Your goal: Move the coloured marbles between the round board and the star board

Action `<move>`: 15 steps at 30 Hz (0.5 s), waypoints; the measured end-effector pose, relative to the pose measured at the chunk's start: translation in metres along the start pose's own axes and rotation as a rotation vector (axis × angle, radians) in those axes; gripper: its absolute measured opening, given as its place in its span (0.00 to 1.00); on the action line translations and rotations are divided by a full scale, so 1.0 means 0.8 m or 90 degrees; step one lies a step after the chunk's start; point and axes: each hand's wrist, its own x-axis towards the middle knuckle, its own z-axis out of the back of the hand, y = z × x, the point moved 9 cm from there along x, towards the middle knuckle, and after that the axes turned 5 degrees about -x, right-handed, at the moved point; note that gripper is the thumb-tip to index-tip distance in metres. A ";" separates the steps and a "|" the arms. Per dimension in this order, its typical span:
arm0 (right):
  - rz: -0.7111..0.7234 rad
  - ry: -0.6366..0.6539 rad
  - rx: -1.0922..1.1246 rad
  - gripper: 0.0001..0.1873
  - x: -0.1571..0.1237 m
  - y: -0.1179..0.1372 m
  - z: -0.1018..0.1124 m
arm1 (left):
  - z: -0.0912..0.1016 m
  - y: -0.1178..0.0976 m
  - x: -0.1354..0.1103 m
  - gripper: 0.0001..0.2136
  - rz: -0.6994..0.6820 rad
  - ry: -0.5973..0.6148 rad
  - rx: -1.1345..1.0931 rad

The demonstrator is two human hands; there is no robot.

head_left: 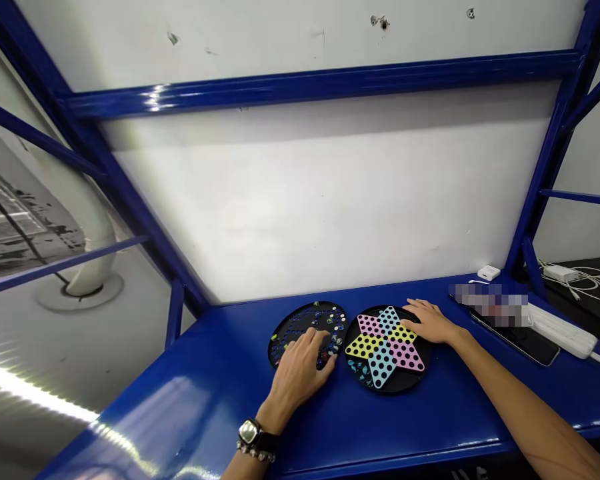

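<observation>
My left hand (300, 367), with a watch (250, 432) and a beaded bracelet on the wrist, hovers over or touches a round black tray (293, 320). Several small glass marbles (338, 327) lie mostly along that tray's right side. Its thumb and bent fingers are apart, and no object shows between them; the palm side is hidden. Beside it is a second round black tray (405, 383) bearing a star-shaped Chinese checkers board (384, 350) in pink, yellow and light blue. More marbles (364, 373) show at its lower left. My right hand (433, 321) lies open on this tray's right edge.
Both trays sit on a blue tabletop (205, 400) against a white wall (320, 200) with blue frame bars (330, 83). To the right are a phone (523, 340), a white power strip (563, 330) and a white adapter (489, 273). White cables (587, 280) lie on a black surface beyond.
</observation>
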 end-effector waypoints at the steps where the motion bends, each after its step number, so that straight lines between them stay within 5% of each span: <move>1: 0.001 0.001 -0.001 0.42 0.001 0.000 -0.001 | -0.002 -0.006 0.000 0.14 -0.004 0.009 0.012; 7: -0.006 -0.002 -0.006 0.42 -0.002 0.003 0.002 | -0.016 -0.040 0.021 0.14 -0.010 0.033 0.166; 15: -0.012 0.002 -0.005 0.40 -0.006 0.008 0.008 | -0.039 -0.051 0.032 0.15 -0.060 0.086 0.244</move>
